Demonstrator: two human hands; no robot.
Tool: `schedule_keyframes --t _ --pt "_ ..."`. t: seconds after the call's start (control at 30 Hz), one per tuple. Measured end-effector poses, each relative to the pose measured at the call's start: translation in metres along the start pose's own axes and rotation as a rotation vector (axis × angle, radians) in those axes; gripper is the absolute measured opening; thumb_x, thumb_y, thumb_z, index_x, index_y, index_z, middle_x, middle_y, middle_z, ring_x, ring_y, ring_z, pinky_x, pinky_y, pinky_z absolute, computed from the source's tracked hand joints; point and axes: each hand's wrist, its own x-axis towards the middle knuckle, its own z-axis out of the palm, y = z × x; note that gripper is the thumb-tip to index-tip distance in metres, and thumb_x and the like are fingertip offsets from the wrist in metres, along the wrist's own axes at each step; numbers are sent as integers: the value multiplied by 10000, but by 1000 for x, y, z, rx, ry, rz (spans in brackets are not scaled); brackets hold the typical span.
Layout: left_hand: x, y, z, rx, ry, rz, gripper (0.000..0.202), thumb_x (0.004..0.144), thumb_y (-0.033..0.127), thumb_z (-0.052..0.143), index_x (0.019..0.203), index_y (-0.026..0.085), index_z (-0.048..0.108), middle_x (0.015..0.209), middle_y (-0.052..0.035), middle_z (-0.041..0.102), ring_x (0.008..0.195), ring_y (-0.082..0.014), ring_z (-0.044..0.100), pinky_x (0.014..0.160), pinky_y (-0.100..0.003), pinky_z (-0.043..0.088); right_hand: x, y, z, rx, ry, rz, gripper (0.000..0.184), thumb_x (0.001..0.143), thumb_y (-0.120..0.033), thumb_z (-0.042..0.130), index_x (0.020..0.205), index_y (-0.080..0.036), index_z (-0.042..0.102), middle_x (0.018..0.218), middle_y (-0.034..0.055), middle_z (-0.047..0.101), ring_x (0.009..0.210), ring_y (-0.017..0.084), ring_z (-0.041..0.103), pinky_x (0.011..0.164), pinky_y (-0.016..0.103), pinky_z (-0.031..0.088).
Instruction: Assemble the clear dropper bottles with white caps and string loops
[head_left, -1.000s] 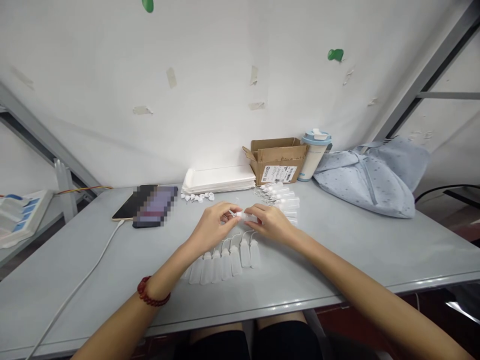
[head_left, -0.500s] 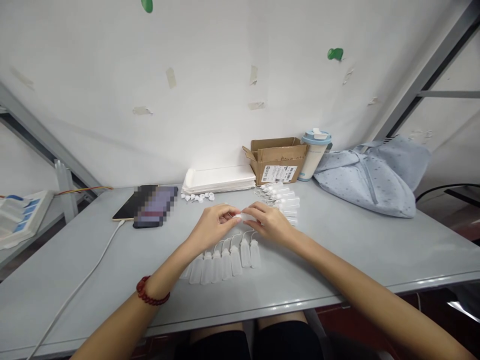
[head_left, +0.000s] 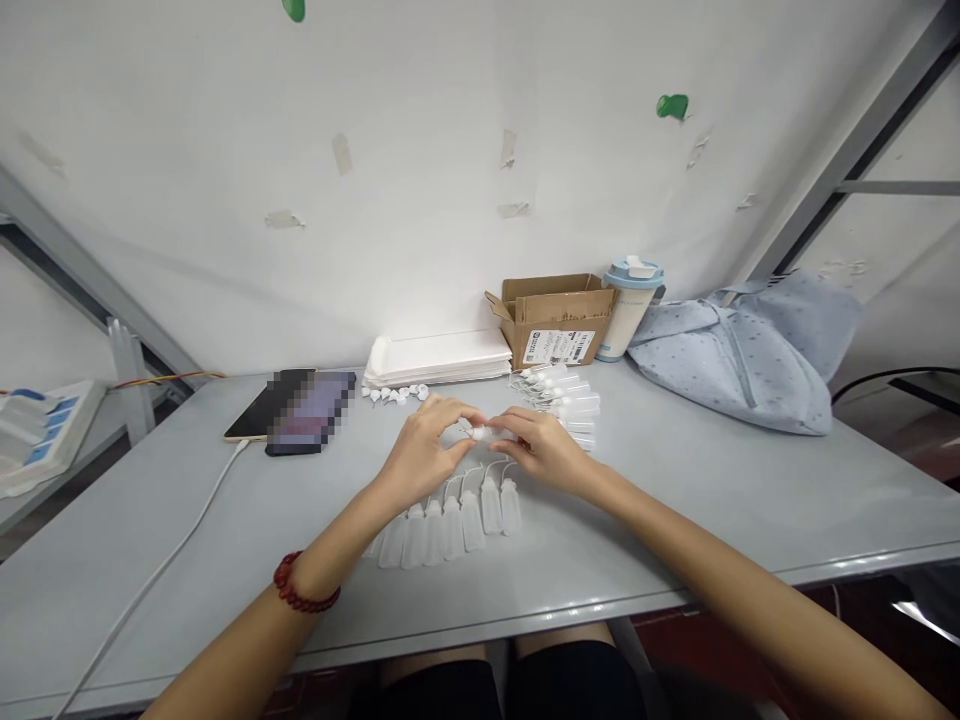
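Both my hands meet over the middle of the grey table (head_left: pixel 675 520). My right hand (head_left: pixel 541 448) is closed round a small translucent plastic bottle (head_left: pixel 496 434), held sideways. My left hand (head_left: pixel 426 450) pinches the bottle's small white cap (head_left: pixel 477 434) at its left end. Just below my hands lies a row of several capped bottles (head_left: pixel 450 522) side by side. A pile of loose bottles (head_left: pixel 564 395) lies behind my right hand. Several small white caps (head_left: pixel 394 394) are scattered behind my left hand.
Two phones (head_left: pixel 296 408) lie at the left, one on a white cable (head_left: pixel 150 580). White trays (head_left: pixel 439 358), a cardboard box (head_left: pixel 555 318), a lidded cup (head_left: pixel 628 305) and a blue cloth bag (head_left: pixel 750 355) stand along the wall. A power strip (head_left: pixel 37 430) sits far left.
My left thumb and fingers have shifted on the cap at the bottle's end and the hand has lifted slightly. My right hand has hardly moved.
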Motion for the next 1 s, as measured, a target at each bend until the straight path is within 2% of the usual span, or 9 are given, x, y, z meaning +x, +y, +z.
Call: schedule_keyframes --t 0.1,0.2,0.3,0.4,0.6,0.73,0.87,1.0 --pt "0 2 -2 11 -14 -11 202 754 158 598 941 226 630 977 -14 675 976 -211 535 857 -349 435 2 -3 -2 51 20 15 188 868 -233 547 1009 -140 631 808 76 644 646 143 552 585 254 414" --pt "1 3 -2 -14 -23 -71 245 759 285 633 998 233 628 1024 -28 666 994 -222 532 806 -336 445 4 -6 -5 93 22 70 177 856 -247 564 972 -141 643 768 60 641 603 128 534 572 248 410" --pt "1 2 0 -50 -8 -164 276 807 401 572 1012 228 635 980 -39 671 957 -215 550 747 -311 450 5 -8 -7 157 -4 162 176 850 -276 567 935 -148 653 754 43 646 579 115 527 572 242 412" --pt "3 0 0 -72 28 -224 290 841 427 507 980 216 650 988 -44 673 927 -202 564 720 -295 446 6 -9 -9 206 -17 243 176 839 -283 578 915 -147 658 762 36 661 555 106 529 563 236 409" --pt "9 -23 -10 10 150 -328 236 821 330 490 939 170 618 976 -65 678 866 -192 591 711 -298 456 7 -6 -12 197 15 325 158 839 -276 565 889 -153 650 797 36 672 522 101 538 528 233 396" --pt "10 -51 -17 215 101 -335 220 791 231 460 933 169 617 993 -76 673 794 -187 608 762 -334 471 7 -4 -12 178 45 386 160 841 -299 548 871 -159 619 764 31 659 498 100 533 503 233 393" --pt "8 -75 -21 431 91 -310 256 785 166 418 933 159 627 946 -97 679 830 -221 620 800 -358 463 7 -1 -13 253 80 458 188 821 -343 547 870 -163 570 897 54 645 498 90 530 478 238 402" --pt "8 -88 -28 491 78 -337 268 774 145 417 908 169 648 929 -98 695 851 -241 633 797 -350 462 7 -1 -13 322 82 504 220 773 -363 582 839 -170 501 876 35 599 467 77 507 453 245 395"
